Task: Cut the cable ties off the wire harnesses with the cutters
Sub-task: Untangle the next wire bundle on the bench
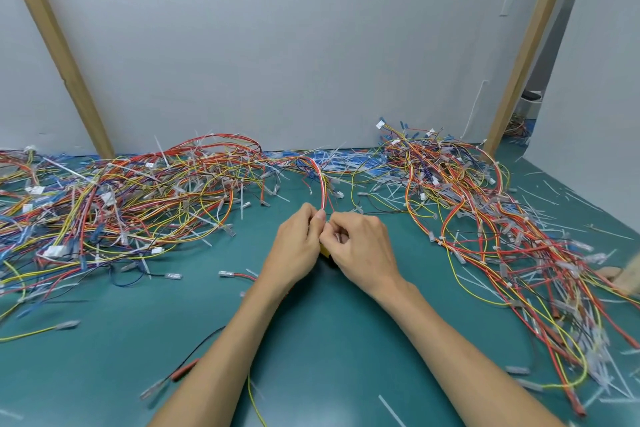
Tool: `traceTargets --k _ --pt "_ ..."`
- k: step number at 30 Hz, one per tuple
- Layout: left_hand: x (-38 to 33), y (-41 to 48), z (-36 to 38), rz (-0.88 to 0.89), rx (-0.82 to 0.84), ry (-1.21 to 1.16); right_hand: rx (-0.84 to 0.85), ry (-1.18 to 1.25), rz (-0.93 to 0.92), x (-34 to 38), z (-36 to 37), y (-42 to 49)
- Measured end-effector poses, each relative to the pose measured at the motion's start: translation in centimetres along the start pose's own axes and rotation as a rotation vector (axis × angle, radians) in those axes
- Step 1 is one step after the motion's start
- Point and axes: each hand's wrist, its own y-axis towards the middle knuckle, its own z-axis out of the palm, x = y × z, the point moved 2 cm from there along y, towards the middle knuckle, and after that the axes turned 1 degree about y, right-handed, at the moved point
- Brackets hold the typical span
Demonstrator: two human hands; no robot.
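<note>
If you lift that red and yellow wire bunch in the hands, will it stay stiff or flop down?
Probably floppy: the wire bundle already bends in an arc above the left hand. It is likely light, since its wires look thin. Its far end runs towards the tangled pile, so it may snag and drag others.

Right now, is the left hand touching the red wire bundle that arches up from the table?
Touching. The head view shows the left hand pinching the red wire bundle at its lower end, with the fingertips closed on it.
</note>
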Motion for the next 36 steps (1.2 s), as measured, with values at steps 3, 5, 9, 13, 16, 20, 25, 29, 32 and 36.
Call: traceTargets --k 3,5,9,13,16,20,25,29,32,36 --pt "0.1 -0.1 -1.1 0.009 0.007 -0.084 -0.048 -0.012 -0.008 -0.4 -0.2 -0.2" --pt "0.2 0.0 -2.0 -0.038 0.028 -0.165 -0.124 -0.009 0.059 -1.4 -0.8 0.1" --pt "0.1 0.0 -3.1 -0.077 0.132 -0.204 -0.263 0.082 0.217 -3.4 -2.0 0.7" --pt "-0.7 -0.6 -2.4 -0.076 0.386 -0.245 -0.298 0.16 0.296 -4.2 -2.2 0.9" --pt "-1.2 -0.8 -1.9 -0.034 0.407 -0.199 -0.315 0.216 0.321 -4.2 -2.2 0.8" --pt "-2.0 -1.3 -0.8 0.051 0.317 0.037 -0.344 0.265 0.314 -4.0 -2.2 0.9" --pt "-2.8 -1.4 -0.5 0.086 0.274 0.094 -0.343 0.376 0.326 -3.6 -2.2 1.1" --pt "-2.7 -1.0 -2.0 -0.047 0.21 -0.229 -0.305 0.521 0.383 -3.8 -2.1 1.2" --pt "-2.4 -0.7 -2.7 -0.108 0.176 -0.469 -0.278 0.577 0.408 -3.6 -2.0 1.1" --pt "-1.4 -0.4 -2.4 -0.161 0.132 -0.583 -0.274 0.527 0.405 -3.3 -2.0 1.0"
